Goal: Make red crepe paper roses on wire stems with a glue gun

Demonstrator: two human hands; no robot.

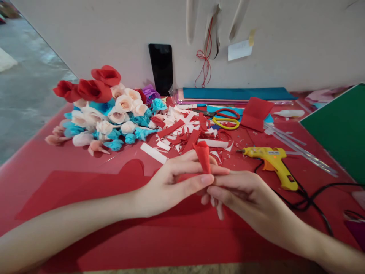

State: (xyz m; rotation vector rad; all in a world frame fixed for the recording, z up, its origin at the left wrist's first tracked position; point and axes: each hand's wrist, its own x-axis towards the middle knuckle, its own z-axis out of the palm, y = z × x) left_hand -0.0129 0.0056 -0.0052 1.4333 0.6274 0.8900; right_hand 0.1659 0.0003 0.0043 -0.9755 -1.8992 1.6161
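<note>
Rolled red paper is just R of frame ctr, held up above the table. Long axis near vertical in pic, top leaning a bit L; wide, flared end pts up, narrow end pts down into the fingertips. L hand, in from lower L, pinches the narrow end b/w thumb & fingers. R hand, in from lower R, has fingertips right up against the L hand at the base of the roll; can't tell if it grips the paper too, contact's hidden.

Paper flowers (red, cream, blue etc.) heaped upper L. Paper scraps, red & white, mid-frame beyond the hands; scissors w/ red & yellow handles at their R side, blades pt L. Yellow glue gun R of ctr, nozzle pts L, grip slants down R, black cable by it. Square red paper above it, tilted. Black phone leans on wall, upper ctr. Green board at R edge.
</note>
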